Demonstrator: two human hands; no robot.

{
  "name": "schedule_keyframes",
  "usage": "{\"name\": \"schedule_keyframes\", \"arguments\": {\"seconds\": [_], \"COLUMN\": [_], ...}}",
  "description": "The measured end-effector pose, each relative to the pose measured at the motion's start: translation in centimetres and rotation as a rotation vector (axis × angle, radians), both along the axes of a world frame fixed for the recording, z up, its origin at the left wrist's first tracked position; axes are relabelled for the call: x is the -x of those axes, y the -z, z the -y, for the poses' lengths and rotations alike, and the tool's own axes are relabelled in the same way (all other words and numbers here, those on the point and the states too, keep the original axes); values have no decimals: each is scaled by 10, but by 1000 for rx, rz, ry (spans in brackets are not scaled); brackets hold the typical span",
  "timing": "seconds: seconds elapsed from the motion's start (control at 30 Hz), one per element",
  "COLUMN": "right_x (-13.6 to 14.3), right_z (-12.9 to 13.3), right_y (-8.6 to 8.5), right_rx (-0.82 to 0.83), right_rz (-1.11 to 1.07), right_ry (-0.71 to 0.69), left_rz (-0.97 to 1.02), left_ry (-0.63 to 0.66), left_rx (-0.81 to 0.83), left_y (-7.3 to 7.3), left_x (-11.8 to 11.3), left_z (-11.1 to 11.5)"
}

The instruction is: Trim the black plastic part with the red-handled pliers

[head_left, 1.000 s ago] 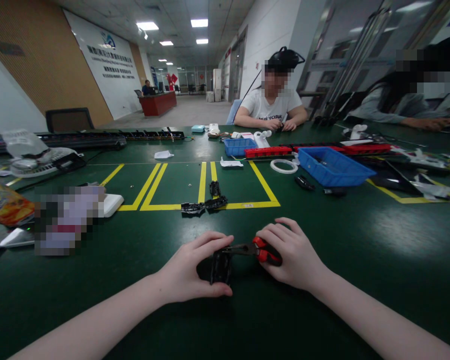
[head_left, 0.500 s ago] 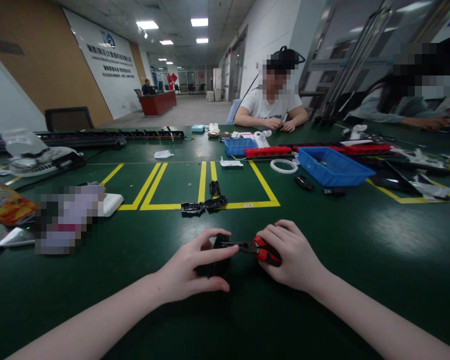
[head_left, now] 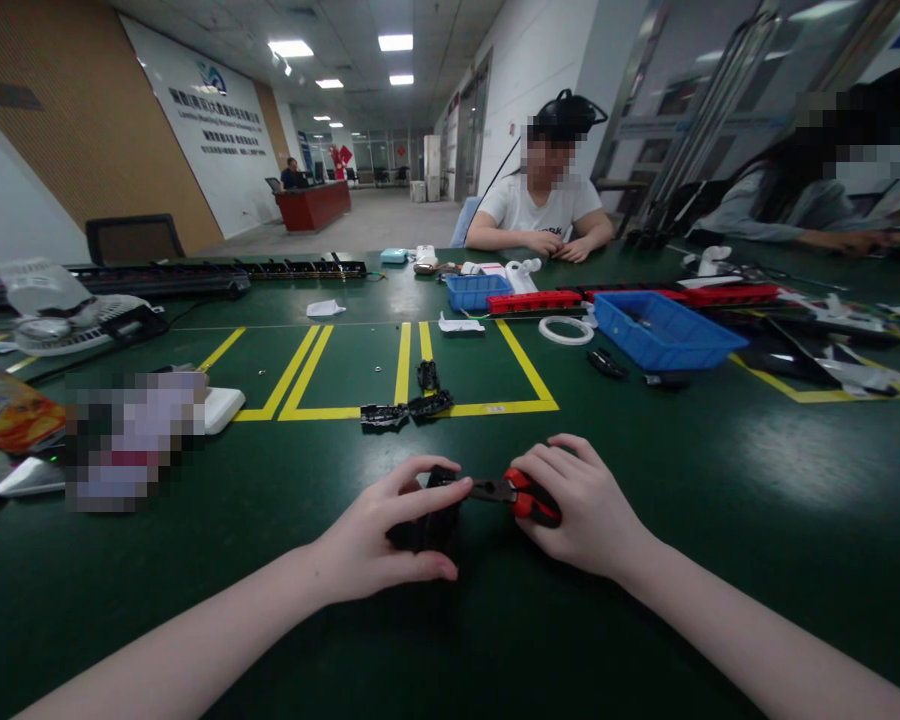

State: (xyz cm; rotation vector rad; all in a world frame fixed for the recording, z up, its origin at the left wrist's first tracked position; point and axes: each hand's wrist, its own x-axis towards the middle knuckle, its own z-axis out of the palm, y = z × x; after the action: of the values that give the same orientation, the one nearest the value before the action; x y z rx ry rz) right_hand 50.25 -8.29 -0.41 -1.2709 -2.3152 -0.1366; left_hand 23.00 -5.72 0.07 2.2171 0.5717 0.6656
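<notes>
Between the thumb and fingers of my left hand (head_left: 386, 525) is a black plastic part (head_left: 441, 520), held just above or on the green table (head_left: 270, 640); I cannot tell which. My right hand (head_left: 574, 505) is wrapped round the red handles of a pair of pliers (head_left: 521, 495). The dark jaws point left and reach the black part's upper right side, close to my left fingertips. What the jaw tips touch is hidden behind those fingers. Several loose black plastic pieces (head_left: 429, 404) lie a little farther off, on the yellow tape.
A large blue bin (head_left: 667, 345) and a smaller blue bin (head_left: 476, 293) stand beyond, near a white ring (head_left: 566, 331) and red strips (head_left: 536, 303). At left are a white fan (head_left: 67, 310) and a snack bag (head_left: 11, 405). A person (head_left: 544, 200) sits opposite.
The view has shifted very slightly. My hands, the black part and the pliers hold nearly the same pose.
</notes>
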Motion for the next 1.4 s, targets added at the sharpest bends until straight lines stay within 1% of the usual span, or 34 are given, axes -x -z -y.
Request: {"name": "schedule_keyframes", "arguments": {"seconds": [0.33,0.53,0.7,0.87,1.17,1.4], "right_x": [-1,-1,-1,-1,0,-2], "right_z": [-1,-2,-1,-1,-1,0], "right_y": [0,3,3,6,1,2], "right_rx": [-6,-24,1,-12,-43,-17], "right_rz": [-5,17,34,30,44,25], "right_ry": [10,-21,-24,-44,-21,-14], "left_rz": [-30,-52,-31,-35,-50,-37], "left_ry": [6,-5,-22,-41,-67,-66], "left_rx": [26,39,98,135,172,160], "left_y": [5,3,-1,-5,-5,-8], "left_x": [-1,-2,-3,-3,-2,-3], "left_z": [-2,-1,1,2,2,3]}}
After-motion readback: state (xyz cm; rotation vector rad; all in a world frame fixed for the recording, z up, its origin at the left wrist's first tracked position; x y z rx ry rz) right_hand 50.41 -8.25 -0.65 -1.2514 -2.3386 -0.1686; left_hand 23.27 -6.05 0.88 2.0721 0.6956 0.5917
